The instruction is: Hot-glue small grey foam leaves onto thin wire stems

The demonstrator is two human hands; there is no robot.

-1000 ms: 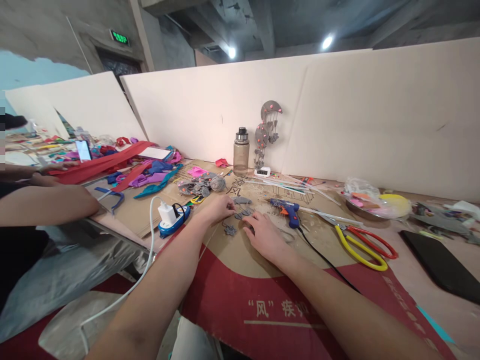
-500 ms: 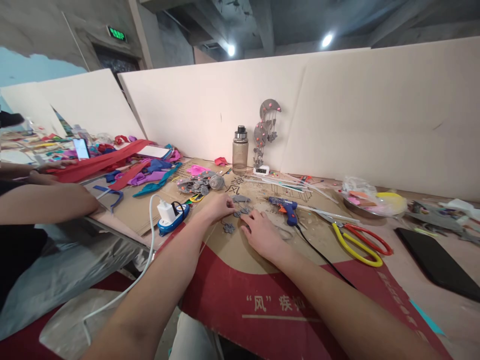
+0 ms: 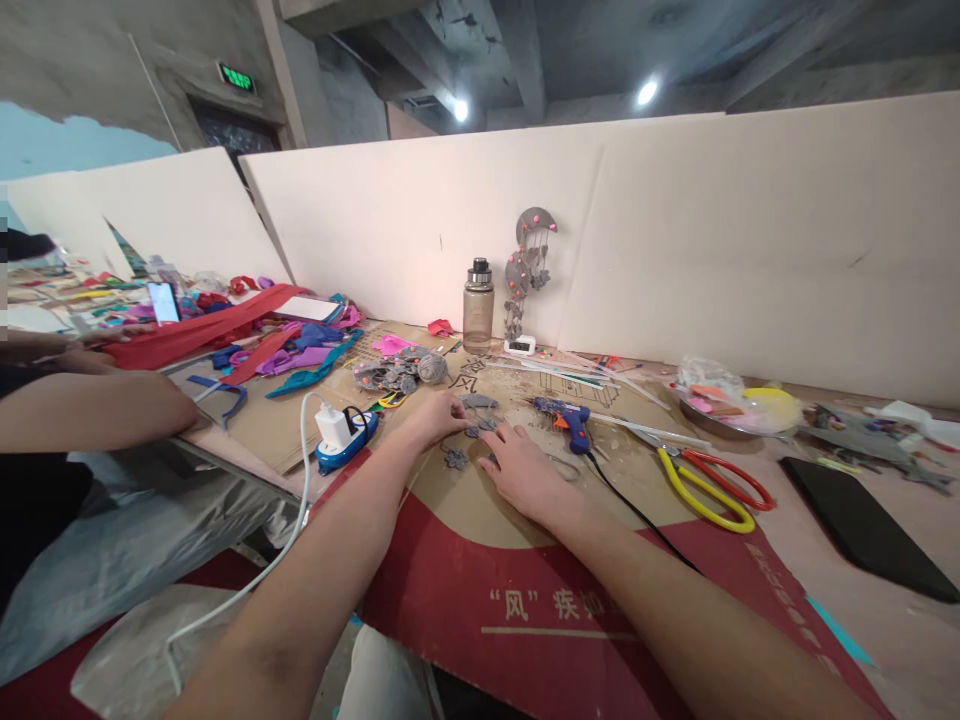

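Observation:
My left hand (image 3: 441,418) is closed, its thumb and forefinger pinching the edge of a small grey felt piece (image 3: 480,428) on the cardboard (image 3: 450,505). My right hand (image 3: 519,462) rests palm down just to the right, thumb and fingers apart, fingertips at the piece's near edge. Behind the fingers lies another grey felt shape (image 3: 478,401). A grey flower-shaped piece (image 3: 454,458) sits below my left fingers. To the right of my hands lies a blue glue gun (image 3: 568,420), its black cord running toward me.
Scissors (image 3: 712,485) with red and yellow handles and a black phone (image 3: 862,520) lie right. A bottle (image 3: 478,308) and grey hanging ornament (image 3: 525,270) stand behind. A blue power strip (image 3: 346,442) is left, near another person's arm (image 3: 97,405) and coloured cloth (image 3: 315,345).
My right fingertips have drawn slightly back from the felt piece, and thumb and forefinger look further apart. My left hand keeps its pinch. The view has shifted a little.

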